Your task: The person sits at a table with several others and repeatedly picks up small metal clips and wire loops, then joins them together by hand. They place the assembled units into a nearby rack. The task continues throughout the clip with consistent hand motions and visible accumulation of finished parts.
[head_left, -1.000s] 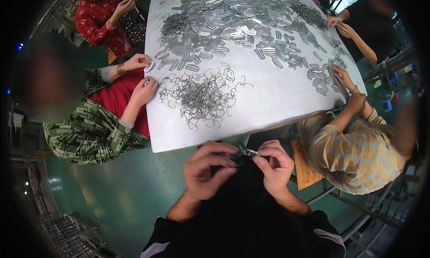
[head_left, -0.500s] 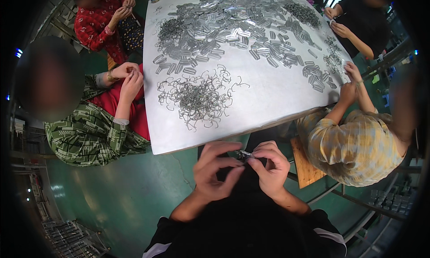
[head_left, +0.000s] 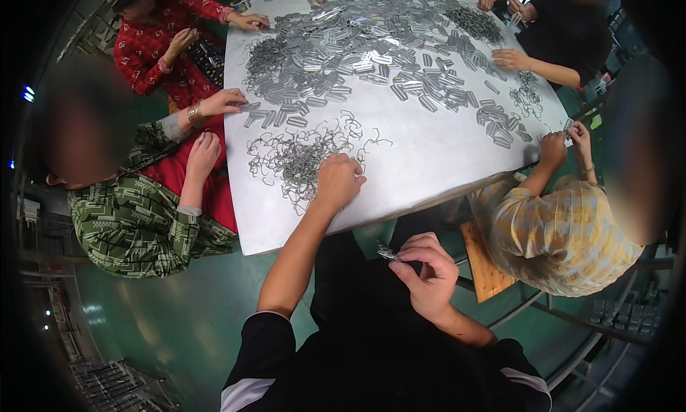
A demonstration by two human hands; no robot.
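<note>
– Where's the left hand (head_left: 338, 181)?
– On the tangle of wire hooks (head_left: 296, 158) near the desk's (head_left: 429, 158) near edge, fingers curled together over them.
– And the right hand (head_left: 426, 271)?
– Below that edge, fingers pinched on a small metal clip (head_left: 388, 253).

A single head-worn fisheye view looks steeply down, close over a grey table (head_left: 429, 162) and lap.

I sit at a big pale grey worktop (head_left: 429, 162) that fills the upper middle of the frame, over a glossy green floor (head_left: 157, 319). A wooden stool (head_left: 480, 258) shows at centre right, and small blue lights (head_left: 27, 94) glow at the far left.
</note>
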